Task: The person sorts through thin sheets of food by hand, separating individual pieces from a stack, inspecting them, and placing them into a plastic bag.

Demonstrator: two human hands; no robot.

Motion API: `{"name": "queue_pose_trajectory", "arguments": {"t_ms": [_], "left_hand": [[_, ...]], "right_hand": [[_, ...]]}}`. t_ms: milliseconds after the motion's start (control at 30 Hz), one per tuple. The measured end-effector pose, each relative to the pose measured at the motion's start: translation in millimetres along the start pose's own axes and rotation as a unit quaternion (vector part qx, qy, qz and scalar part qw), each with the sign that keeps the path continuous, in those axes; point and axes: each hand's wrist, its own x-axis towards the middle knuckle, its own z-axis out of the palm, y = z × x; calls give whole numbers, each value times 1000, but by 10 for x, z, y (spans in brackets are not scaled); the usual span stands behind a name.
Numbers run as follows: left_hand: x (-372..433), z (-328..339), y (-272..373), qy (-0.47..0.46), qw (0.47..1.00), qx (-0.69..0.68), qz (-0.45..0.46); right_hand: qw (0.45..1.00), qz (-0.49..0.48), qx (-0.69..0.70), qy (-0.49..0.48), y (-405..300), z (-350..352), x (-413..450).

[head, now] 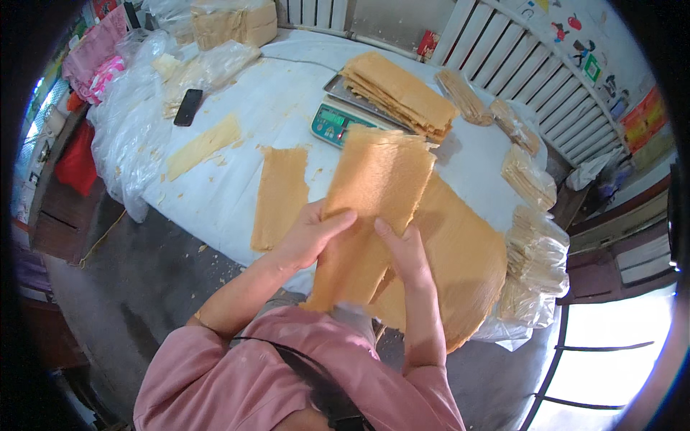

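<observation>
My left hand (310, 234) and my right hand (407, 253) grip the two long sides of a folded tan flatbread sheet (372, 183), thumbs on top. It is raised in front of me, its near end close to my body. Below and to its right lies a large, rounded flatbread sheet (463, 264), partly covered by my right forearm. Left of my hands, a narrow flatbread piece (280, 199) lies flat on the table. Beyond the held sheet stands a green digital scale (326, 124), its display lit. A stack of folded flatbread (399, 89) rests on its metal pan.
Bagged flatbread packs (531, 242) line the right table edge. A pale flatbread strip (205, 146) and a black phone (188, 108) lie on the white-covered table (291, 70). Clear plastic sheeting (126, 134) hangs over the left edge. A wrapped bundle (234, 24) stands at the back.
</observation>
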Motion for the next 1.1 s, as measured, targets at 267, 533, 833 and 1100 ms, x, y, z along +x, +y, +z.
{"name": "queue_pose_trajectory", "arguments": {"t_ms": [267, 533, 833, 1100], "left_hand": [[1239, -294, 163, 98, 968, -197, 116], [2925, -778, -90, -23, 997, -69, -15], [3852, -1592, -1011, 59, 988, -70, -121], [4095, -1805, -1221, 2, 989, -55, -141]], "right_hand": [[919, -25, -393, 21, -853, -333, 1338], [871, -57, -485, -48, -2167, -2051, 4923], [678, -234, -694, 64, -1161, -2550, 6643], [690, -198, -695, 38, -1027, -2662, 7150]]}}
